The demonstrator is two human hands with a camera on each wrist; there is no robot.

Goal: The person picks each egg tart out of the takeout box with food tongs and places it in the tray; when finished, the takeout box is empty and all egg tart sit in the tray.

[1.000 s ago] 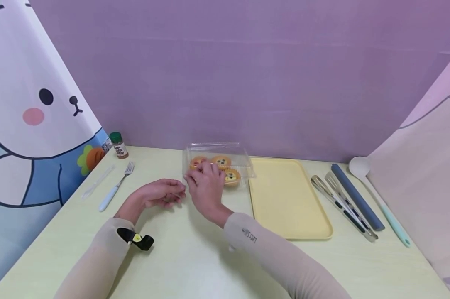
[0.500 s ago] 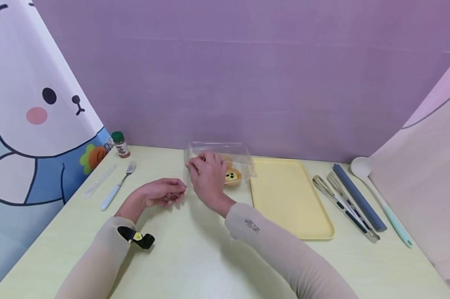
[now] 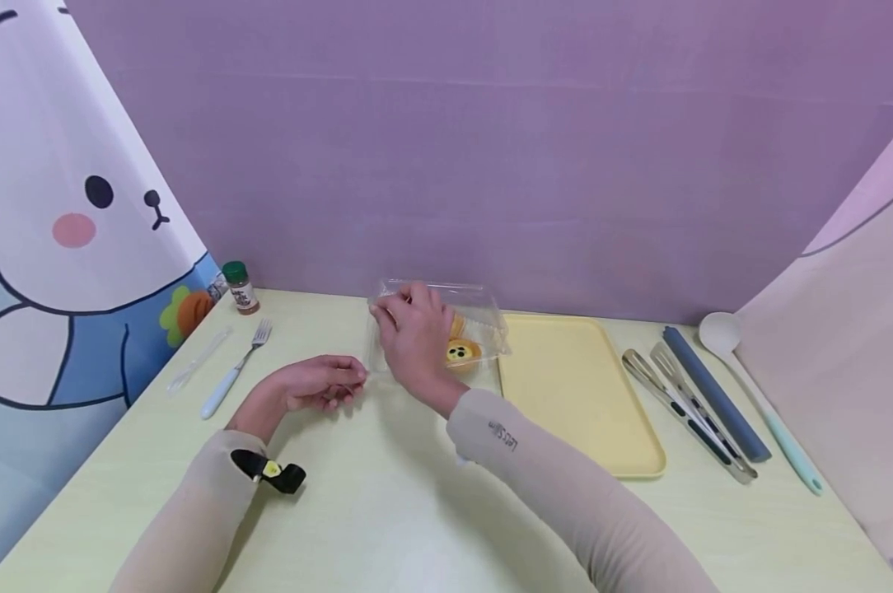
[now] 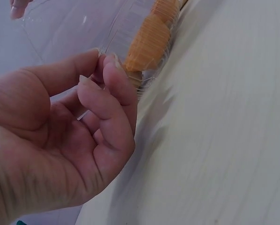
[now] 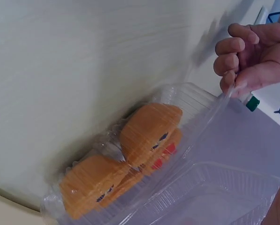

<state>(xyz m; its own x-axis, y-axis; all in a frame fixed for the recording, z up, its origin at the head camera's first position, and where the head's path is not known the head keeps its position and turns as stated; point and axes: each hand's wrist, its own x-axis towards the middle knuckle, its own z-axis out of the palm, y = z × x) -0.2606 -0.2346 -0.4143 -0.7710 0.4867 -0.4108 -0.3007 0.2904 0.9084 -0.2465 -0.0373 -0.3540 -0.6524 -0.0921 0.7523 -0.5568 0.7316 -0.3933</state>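
A clear hinged plastic food box [image 3: 493, 336] stands toward the back of the table, holding several small orange cakes [image 5: 151, 129] with dark and red decorations. My left hand [image 3: 326, 384] pinches the near left corner of the box between thumb and fingers. In the left wrist view, the thumb [image 4: 71, 70] meets the index finger at the plastic edge. My right hand [image 3: 420, 339] grips the clear lid [image 5: 215, 187], which is raised at a slant over the cakes. That hand hides part of the box in the head view; only its fingertips [image 4: 18, 8] show in the left wrist view.
A yellow tray [image 3: 580, 403] lies right of the box. Farther right are metal tongs [image 3: 684, 412], a dark blue rolled item [image 3: 717, 395] and a ladle [image 3: 761, 403]. At left lie a fork [image 3: 236, 371], clear plastic cutlery [image 3: 200, 360] and a green-capped jar [image 3: 240, 288].
My right hand has risen and moved slightly back, lifting the lid with it. My left hand has stayed at the box corner.
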